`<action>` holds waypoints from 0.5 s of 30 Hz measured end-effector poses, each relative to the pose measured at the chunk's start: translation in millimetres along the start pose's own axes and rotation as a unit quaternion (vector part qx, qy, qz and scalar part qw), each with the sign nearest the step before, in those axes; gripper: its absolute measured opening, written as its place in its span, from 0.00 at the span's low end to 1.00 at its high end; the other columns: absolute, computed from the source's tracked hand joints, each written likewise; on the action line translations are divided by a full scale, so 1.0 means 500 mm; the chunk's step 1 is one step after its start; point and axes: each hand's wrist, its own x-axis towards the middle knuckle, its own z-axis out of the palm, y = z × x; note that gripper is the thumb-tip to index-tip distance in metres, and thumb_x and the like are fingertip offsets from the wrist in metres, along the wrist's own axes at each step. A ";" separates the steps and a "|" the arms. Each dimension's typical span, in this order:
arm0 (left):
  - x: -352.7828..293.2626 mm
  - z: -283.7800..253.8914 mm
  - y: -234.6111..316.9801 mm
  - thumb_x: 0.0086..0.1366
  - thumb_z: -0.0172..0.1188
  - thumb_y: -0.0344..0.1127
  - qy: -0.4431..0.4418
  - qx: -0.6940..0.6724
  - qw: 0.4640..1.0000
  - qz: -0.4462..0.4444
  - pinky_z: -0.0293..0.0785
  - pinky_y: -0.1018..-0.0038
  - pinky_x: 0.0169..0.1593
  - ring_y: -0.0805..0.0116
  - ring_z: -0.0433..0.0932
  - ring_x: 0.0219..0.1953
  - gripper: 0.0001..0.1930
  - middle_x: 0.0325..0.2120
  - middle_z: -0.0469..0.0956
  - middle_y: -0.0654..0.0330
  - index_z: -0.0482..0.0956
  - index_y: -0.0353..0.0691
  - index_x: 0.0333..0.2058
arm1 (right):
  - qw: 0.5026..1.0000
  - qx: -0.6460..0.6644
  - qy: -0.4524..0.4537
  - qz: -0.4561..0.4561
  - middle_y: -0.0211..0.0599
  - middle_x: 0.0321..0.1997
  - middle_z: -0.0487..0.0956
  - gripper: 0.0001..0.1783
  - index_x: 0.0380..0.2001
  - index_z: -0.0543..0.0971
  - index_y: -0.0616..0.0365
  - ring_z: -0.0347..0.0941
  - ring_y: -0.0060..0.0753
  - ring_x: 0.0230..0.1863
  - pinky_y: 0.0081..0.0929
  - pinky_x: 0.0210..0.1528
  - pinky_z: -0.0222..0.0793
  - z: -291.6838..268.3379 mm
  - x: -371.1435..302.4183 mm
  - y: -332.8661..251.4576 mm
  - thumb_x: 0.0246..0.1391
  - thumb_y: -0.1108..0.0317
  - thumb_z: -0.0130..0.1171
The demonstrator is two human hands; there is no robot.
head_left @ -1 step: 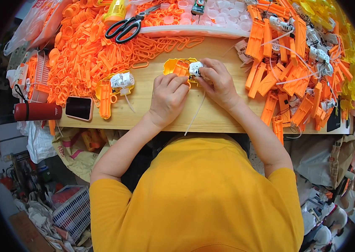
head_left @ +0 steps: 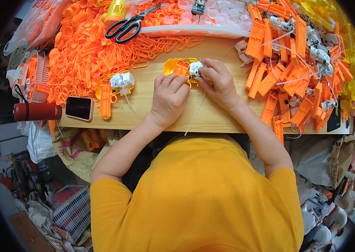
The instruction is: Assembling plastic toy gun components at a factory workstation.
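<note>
Upper centre: yellow shell [head_left: 169, 66] is lying on the wooden table [head_left: 215, 117], carrying an orange piece [head_left: 181, 69] and a white mechanism [head_left: 194, 68]. Right hand [head_left: 218, 83] is pinching the mechanism's right side; left hand [head_left: 169, 98] is curling at the orange piece's lower edge, hold hidden, cannot tell. Change: left hand is shifting barely rightward; parts are staying put, arrangement unaltered.

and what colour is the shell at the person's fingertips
Yellow. The shell shows best in the head view, though partly covered.
</note>
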 end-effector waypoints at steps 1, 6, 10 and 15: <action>0.000 0.006 0.005 0.50 0.62 0.28 0.005 0.029 0.999 -0.011 0.66 0.63 0.49 0.63 0.76 0.44 0.06 0.38 0.78 0.61 0.76 0.40 0.28 | 1.000 0.005 0.000 0.003 0.50 0.47 0.76 0.20 0.40 0.73 0.60 0.74 0.52 0.46 0.38 0.45 0.73 0.000 0.001 0.001 0.42 0.77 0.70; -0.002 0.019 0.002 0.50 0.60 0.29 -0.019 0.050 0.999 0.006 0.63 0.63 0.49 0.63 0.74 0.44 0.05 0.38 0.75 0.59 0.75 0.41 0.28 | 1.000 0.014 -0.005 0.000 0.51 0.47 0.76 0.21 0.40 0.73 0.61 0.75 0.53 0.46 0.38 0.45 0.73 0.000 0.003 0.003 0.42 0.77 0.70; 0.000 0.015 0.001 0.50 0.61 0.30 -0.033 0.048 0.998 0.026 0.63 0.63 0.49 0.62 0.73 0.43 0.05 0.39 0.74 0.59 0.75 0.41 0.27 | 1.000 0.005 -0.008 0.000 0.51 0.47 0.76 0.21 0.40 0.73 0.61 0.74 0.53 0.46 0.39 0.45 0.73 -0.005 0.005 -0.005 0.42 0.78 0.70; 0.070 -0.022 -0.022 0.52 0.63 0.31 -0.036 -0.050 0.998 -0.001 0.67 0.62 0.45 0.57 0.75 0.39 0.06 0.34 0.76 0.56 0.76 0.38 0.28 | 1.000 0.002 -0.008 0.006 0.52 0.47 0.76 0.21 0.40 0.73 0.61 0.74 0.54 0.45 0.39 0.45 0.73 -0.007 0.007 -0.007 0.41 0.78 0.69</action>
